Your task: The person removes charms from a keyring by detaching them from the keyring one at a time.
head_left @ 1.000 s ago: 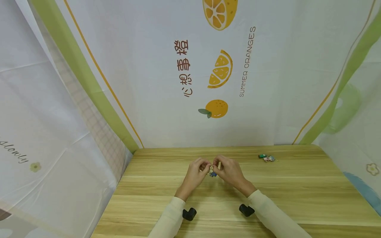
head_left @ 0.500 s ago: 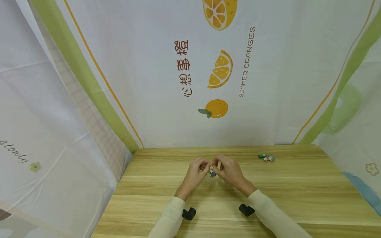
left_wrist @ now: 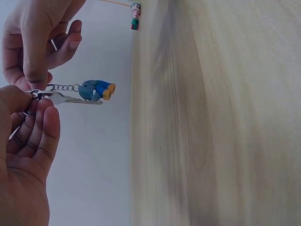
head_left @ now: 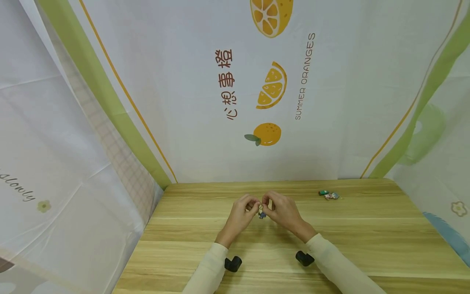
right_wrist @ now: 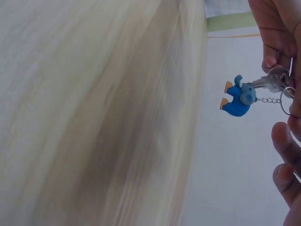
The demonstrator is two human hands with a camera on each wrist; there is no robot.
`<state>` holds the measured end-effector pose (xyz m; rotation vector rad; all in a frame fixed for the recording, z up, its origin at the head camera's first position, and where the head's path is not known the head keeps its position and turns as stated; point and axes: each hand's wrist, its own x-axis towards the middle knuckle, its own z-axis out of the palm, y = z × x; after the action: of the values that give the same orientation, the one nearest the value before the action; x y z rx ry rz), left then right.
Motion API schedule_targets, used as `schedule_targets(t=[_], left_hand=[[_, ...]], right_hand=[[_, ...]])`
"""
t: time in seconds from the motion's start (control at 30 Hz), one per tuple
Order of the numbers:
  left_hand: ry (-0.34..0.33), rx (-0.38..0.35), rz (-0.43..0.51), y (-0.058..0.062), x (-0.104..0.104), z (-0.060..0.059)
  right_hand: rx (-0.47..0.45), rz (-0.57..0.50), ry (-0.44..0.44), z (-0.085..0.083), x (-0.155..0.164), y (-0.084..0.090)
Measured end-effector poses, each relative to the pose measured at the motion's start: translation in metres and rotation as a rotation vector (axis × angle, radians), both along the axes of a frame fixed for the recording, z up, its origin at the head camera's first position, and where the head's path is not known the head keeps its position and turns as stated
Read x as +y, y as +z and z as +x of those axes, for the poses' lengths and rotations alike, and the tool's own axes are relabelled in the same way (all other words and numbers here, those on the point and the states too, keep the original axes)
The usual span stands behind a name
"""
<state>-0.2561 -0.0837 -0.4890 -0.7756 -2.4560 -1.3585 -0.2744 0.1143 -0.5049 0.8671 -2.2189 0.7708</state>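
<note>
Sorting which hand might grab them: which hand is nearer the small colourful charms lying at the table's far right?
Right. The right hand sits closer to the small colourful charms; the left hand is farther left, both pinching the blue-figure keyring.

The head view looks forward and down from afar; both wrist views sit close, sharing the small blue figure charm above the pale wooden worktop.

wooden table, small charms at its far right, orange-print backdrop
</note>
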Motion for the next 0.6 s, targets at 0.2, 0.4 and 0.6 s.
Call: schedule_targets(t=[0.2, 0.4, 0.6], left_hand=[[0.003, -0.002, -0.01, -0.0008, 0.0005, -0.0007], [0.002, 0.001, -0.012, -0.0011, -0.0008, -0.0003], [-0.009, 0.003, -0.007, -0.0021, -0.0016, -0.0009]], right_hand=[[0.007, 0.025, 0.011, -0.0006, 0.0012, 0.0008], [0.017, 0.044, 0.005, -0.0012, 0.0015, 0.001], [0.053, 0.062, 0.017, -0.0021, 0.0022, 0.001]])
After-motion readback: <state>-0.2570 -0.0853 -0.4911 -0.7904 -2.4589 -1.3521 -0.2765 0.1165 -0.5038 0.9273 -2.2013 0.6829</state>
